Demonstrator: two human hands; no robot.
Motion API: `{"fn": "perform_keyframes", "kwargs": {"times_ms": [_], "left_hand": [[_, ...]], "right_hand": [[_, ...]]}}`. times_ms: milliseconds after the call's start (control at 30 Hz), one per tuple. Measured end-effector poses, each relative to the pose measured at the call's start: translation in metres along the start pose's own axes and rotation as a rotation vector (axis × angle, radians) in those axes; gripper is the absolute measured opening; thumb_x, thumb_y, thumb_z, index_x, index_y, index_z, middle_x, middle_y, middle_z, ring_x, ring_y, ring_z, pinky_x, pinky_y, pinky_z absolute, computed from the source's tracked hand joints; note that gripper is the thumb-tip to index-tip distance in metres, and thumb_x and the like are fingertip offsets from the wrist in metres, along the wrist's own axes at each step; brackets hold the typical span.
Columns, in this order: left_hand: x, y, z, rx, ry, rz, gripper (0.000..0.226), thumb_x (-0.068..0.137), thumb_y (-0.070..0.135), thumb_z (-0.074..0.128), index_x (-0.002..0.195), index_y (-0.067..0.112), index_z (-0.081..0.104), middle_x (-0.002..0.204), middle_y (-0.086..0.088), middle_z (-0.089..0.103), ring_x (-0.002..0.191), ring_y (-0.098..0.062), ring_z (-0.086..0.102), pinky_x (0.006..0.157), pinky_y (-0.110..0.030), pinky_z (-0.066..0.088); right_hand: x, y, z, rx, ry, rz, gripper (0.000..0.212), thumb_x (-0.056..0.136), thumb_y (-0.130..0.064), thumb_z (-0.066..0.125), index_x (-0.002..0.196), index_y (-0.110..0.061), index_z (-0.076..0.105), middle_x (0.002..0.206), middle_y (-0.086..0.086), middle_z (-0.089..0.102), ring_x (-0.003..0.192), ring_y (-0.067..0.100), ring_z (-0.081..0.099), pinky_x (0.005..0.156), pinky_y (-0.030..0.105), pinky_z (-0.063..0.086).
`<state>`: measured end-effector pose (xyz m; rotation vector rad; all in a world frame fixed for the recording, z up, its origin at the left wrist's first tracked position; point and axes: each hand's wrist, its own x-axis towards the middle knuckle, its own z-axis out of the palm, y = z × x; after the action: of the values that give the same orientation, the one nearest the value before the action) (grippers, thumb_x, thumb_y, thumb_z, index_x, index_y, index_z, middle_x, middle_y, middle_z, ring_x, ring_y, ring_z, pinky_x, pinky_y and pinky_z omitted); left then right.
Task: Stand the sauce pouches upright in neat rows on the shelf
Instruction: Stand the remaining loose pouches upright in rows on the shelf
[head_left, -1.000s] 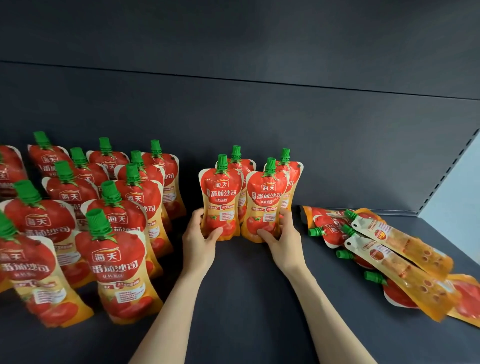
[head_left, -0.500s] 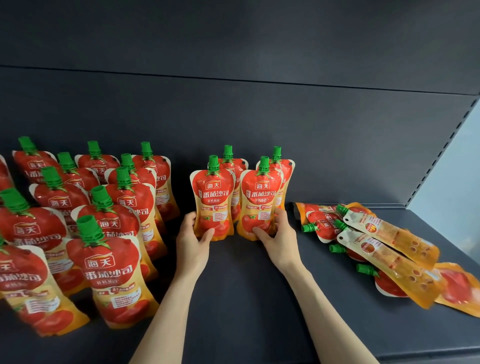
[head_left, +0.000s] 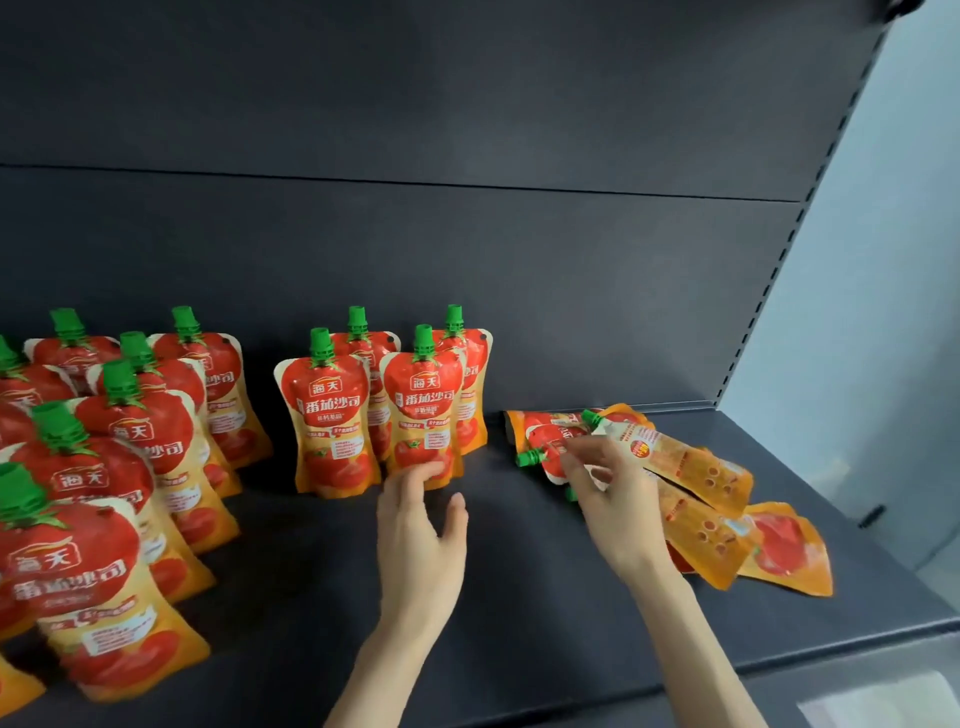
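Matte dark shelf carries glossy red-orange, green-capped sauce pouches; left hand and right hand are spread, gripping nothing.

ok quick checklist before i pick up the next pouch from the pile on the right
1. Four middle pouches upright: ok.
2. Left hand open and free: ok.
3. Right hand gripping a lying pouch: cannot tell, fingers blurred.
4. Pile of lying pouches stood up: not ok, all flat.
5. Bare shelf in front of the four for the next row: ok.
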<state>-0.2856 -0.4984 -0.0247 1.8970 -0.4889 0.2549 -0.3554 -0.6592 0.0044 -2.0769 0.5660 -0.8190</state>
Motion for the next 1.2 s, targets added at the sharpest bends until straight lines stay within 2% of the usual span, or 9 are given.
{"fn": "perform_keyframes", "kwargs": {"times_ms": [200, 333, 433, 567, 733, 800, 900, 1067, 1200], "left_hand": [[-0.026, 0.050, 0.093, -0.128, -0.210, -0.129, 0.025, 0.087, 0.017, 0.062, 0.111, 0.020, 0.055, 0.112, 0.006, 0.052, 0.107, -0.009, 0.052, 0.086, -0.021, 0.042], [-0.043, 0.078, 0.140, -0.139, -0.152, -0.274, 0.039, 0.085, 0.033, 0.065, 0.117, 0.017, 0.050, 0.113, 0.002, 0.052, 0.100, -0.012, 0.054, 0.082, -0.024, 0.045], [-0.056, 0.095, 0.168, -0.046, -0.044, -0.353, 0.057, 0.078, 0.044, 0.069, 0.119, 0.009, 0.050, 0.112, -0.005, 0.052, 0.110, -0.023, 0.049, 0.092, -0.037, 0.046], [-0.058, 0.113, 0.181, 0.085, 0.009, -0.501, 0.080, 0.070, 0.054, 0.071, 0.125, 0.003, 0.047, 0.121, -0.015, 0.046, 0.120, -0.030, 0.039, 0.091, -0.037, 0.041], [-0.044, 0.094, 0.186, 0.058, -0.065, -0.657, 0.083, 0.032, 0.087, 0.064, 0.083, 0.022, 0.068, 0.101, -0.008, 0.063, 0.098, -0.027, 0.060, 0.076, -0.043, 0.056], [-0.045, 0.092, 0.184, -0.011, -0.024, -0.660, 0.066, 0.032, 0.078, 0.071, 0.074, 0.028, 0.064, 0.101, -0.006, 0.064, 0.097, -0.026, 0.061, 0.079, -0.044, 0.056], [-0.050, 0.108, 0.177, -0.150, 0.045, -0.623, 0.037, 0.060, 0.045, 0.082, 0.082, 0.026, 0.060, 0.105, -0.006, 0.062, 0.095, -0.023, 0.062, 0.082, -0.039, 0.053], [-0.054, 0.109, 0.170, -0.338, 0.147, -0.563, 0.035, 0.079, 0.030, 0.073, 0.106, 0.022, 0.052, 0.105, -0.003, 0.061, 0.092, -0.019, 0.062, 0.072, -0.035, 0.053], [-0.055, 0.117, 0.157, -0.424, 0.099, -0.503, 0.038, 0.082, 0.025, 0.070, 0.112, 0.022, 0.047, 0.099, 0.005, 0.064, 0.087, -0.011, 0.064, 0.067, -0.028, 0.052]], "right_hand": [[0.024, 0.046, -0.077, -0.156, -0.006, 0.038, 0.016, 0.092, -0.021, 0.056, 0.106, -0.015, 0.063, 0.108, 0.000, 0.066, 0.105, 0.019, 0.057, 0.089, 0.033, 0.045], [0.039, 0.080, -0.110, -0.334, -0.136, -0.001, 0.030, 0.091, -0.038, 0.054, 0.114, -0.020, 0.061, 0.116, -0.001, 0.064, 0.113, 0.024, 0.049, 0.097, 0.038, 0.040], [0.049, 0.098, -0.128, -0.352, -0.239, -0.029, 0.038, 0.091, -0.044, 0.052, 0.120, -0.021, 0.058, 0.121, 0.001, 0.060, 0.114, 0.024, 0.049, 0.098, 0.037, 0.041], [0.062, 0.110, -0.135, -0.383, -0.355, 0.014, 0.052, 0.088, -0.048, 0.053, 0.128, -0.015, 0.052, 0.128, 0.008, 0.048, 0.118, 0.029, 0.040, 0.100, 0.035, 0.033], [0.074, 0.114, -0.132, -0.440, -0.429, 0.064, 0.061, 0.083, -0.060, 0.053, 0.129, -0.019, 0.051, 0.136, 0.008, 0.041, 0.125, 0.032, 0.033, 0.105, 0.040, 0.025], [0.074, 0.116, -0.133, -0.425, -0.417, 0.089, 0.064, 0.080, -0.062, 0.056, 0.130, -0.022, 0.050, 0.138, 0.005, 0.040, 0.128, 0.033, 0.031, 0.107, 0.043, 0.023], [0.074, 0.118, -0.134, -0.343, -0.347, 0.098, 0.061, 0.076, -0.058, 0.064, 0.125, -0.023, 0.055, 0.133, 0.005, 0.048, 0.123, 0.034, 0.037, 0.103, 0.042, 0.026], [0.074, 0.119, -0.131, -0.333, -0.165, 0.022, 0.045, 0.079, -0.044, 0.067, 0.117, -0.020, 0.061, 0.115, 0.005, 0.062, 0.113, 0.033, 0.043, 0.094, 0.038, 0.028], [0.072, 0.116, -0.131, 0.027, -0.134, 0.081, 0.023, 0.075, -0.024, 0.073, 0.097, -0.019, 0.067, 0.093, -0.002, 0.067, 0.096, 0.027, 0.059, 0.087, 0.044, 0.049]]}}
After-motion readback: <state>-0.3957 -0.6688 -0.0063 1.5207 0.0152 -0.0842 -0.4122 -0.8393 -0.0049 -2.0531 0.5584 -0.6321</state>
